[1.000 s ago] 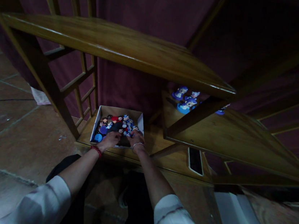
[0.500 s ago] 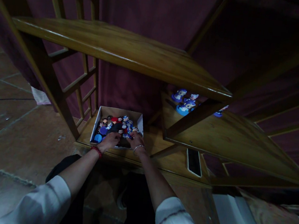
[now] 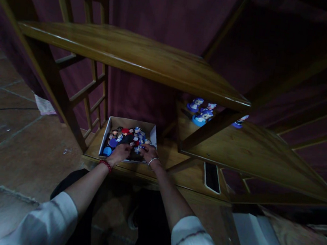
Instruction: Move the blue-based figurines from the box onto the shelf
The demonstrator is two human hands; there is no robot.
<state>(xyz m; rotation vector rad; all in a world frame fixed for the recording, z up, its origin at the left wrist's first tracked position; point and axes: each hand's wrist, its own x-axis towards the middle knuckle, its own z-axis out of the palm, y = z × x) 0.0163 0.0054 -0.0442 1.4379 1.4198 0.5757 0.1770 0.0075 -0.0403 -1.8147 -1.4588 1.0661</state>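
Observation:
A shallow white box full of several small cartoon figurines sits on the lowest wooden shelf. My left hand rests inside the box at its near edge, fingers curled among the figurines. Beside it, my right hand is at the box's right near corner with fingers bent over a small blue-and-white figurine. Whether either hand actually grips a figurine is too dark and small to make out. A red bead bracelet circles my left wrist and a silver bangle my right.
A few blue figurines stand on the middle shelf to the right. A dark phone lies on the lowest shelf right of the box. A wide upper shelf overhangs the box. A white object lies on the tiled floor at right.
My right hand has shifted slightly left and closer over the figurines at the box's right corner. My left hand has stayed put. The view has drifted a little.

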